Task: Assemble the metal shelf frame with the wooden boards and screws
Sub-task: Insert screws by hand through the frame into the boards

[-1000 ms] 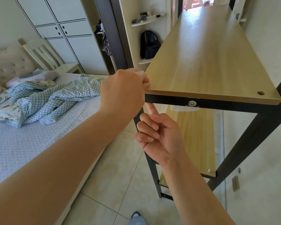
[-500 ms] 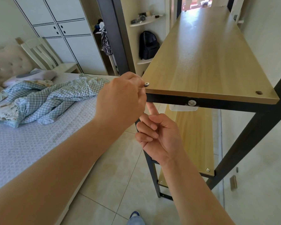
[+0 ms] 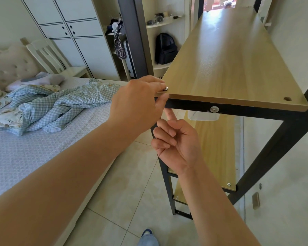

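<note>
The black metal frame [image 3: 252,113] stands upright with a light wooden top board [image 3: 229,64] lying on it. A silver screw [image 3: 165,88] sits in the board's near left corner. My left hand [image 3: 137,103] pinches that corner, fingertips on top against the screw head and thumb on the frame bar below. My right hand [image 3: 178,146] is under the corner. Its index finger points up and touches the underside of the frame, and the other fingers are curled. The near right corner has an empty hole [image 3: 287,99]. A lower board [image 3: 215,148] is screwed on.
A bed [image 3: 25,153] with a checked blanket [image 3: 52,107] lies close on the left, leaving a tiled strip of floor [image 3: 132,183] beside the shelf. A clear plastic box [image 3: 203,116] sits on the lower board. My shoe [image 3: 148,237] is at the bottom edge. A wall is on the right.
My left hand's fingers have drawn back to the left, uncovering the screw head at the board's corner. My right hand stays under the corner with its index finger raised.
</note>
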